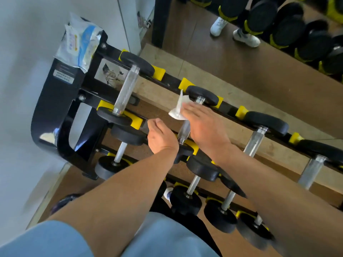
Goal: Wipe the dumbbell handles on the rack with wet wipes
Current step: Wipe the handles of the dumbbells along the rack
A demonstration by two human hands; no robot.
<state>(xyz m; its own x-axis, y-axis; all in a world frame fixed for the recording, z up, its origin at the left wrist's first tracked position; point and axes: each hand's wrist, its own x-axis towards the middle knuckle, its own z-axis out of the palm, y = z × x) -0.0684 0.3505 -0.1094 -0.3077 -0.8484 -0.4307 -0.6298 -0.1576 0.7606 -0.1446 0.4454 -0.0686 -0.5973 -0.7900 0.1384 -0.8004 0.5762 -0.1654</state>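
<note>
The right hand presses a wet wipe onto a dumbbell handle with straight fingers, while the left hand hangs loosely curled, holding nothing.

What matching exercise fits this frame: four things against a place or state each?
Things:
1. wipe
2. wipe pack
3. left hand
4. cradles

Places or states:
A. yellow, along the rack rails
B. on top of the rack's end post
C. under the right hand, on a dumbbell handle
D. loosely curled, holding nothing

Pairs: 1-C, 2-B, 3-D, 4-A
</note>
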